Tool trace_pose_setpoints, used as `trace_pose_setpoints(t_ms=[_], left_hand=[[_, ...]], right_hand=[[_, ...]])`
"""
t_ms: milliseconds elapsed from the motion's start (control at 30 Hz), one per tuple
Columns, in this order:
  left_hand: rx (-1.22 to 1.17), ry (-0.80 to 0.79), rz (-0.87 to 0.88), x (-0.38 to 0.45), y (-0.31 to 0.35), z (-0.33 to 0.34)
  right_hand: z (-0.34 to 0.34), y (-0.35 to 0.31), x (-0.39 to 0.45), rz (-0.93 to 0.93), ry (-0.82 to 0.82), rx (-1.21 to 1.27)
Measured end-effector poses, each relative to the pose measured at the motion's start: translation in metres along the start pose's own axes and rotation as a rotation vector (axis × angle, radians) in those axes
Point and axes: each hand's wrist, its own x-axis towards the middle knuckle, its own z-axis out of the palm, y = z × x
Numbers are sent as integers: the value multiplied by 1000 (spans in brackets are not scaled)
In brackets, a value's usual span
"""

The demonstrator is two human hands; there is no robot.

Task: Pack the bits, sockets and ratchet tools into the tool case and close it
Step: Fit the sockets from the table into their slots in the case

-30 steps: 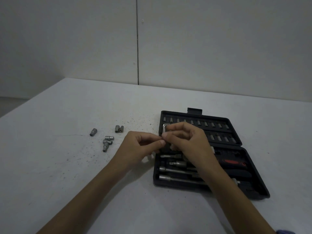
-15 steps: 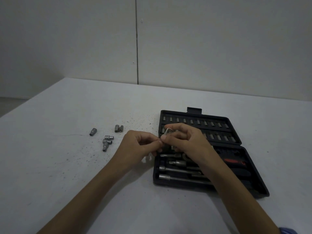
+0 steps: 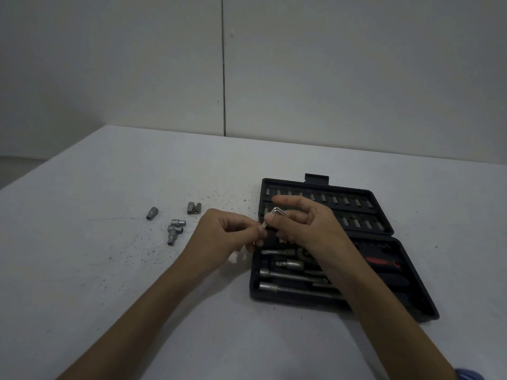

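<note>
A: Over the left edge of the open tool case (image 3: 381, 266), both hands are pinched on one small bent metal piece, a hex key (image 3: 276, 212) by the look of it. The left hand (image 3: 223, 237) grips its lower end, the right hand (image 3: 304, 223) its bend, with the other fingers spread

B: Where might that go wrong?

A: It's thin and held only by fingertips, so if it slips between hands it could drop among the extension bars (image 3: 290, 275) in the lower tray, or bounce onto the desk (image 3: 109, 283)

B: And the rest?

A: Loose sockets (image 3: 175, 230) lie on the desk well left of the case, one (image 3: 151, 213) apart from the others. I'd judge they could roll when grabbed, and any piece seated crooked would stop the lid with the bits (image 3: 347, 200) from closing
</note>
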Motion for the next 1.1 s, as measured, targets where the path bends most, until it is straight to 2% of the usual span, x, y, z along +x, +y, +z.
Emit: trace_pose_setpoints(t_ms=[167,900,1000,1100], left_hand=[[45,-39,-1,-1,1,1],[-14,-17,-29,-2,6,-1],[-31,3,-43,-2,5,-2],[-28,13,-48,-2,4,-3]], right_hand=[[-5,-4,-2,20,-118,-86],[-10,-5,3,81,-4,191],[-14,-8,1,63,3,126],[-14,-8,-1,-10,-23,-62]])
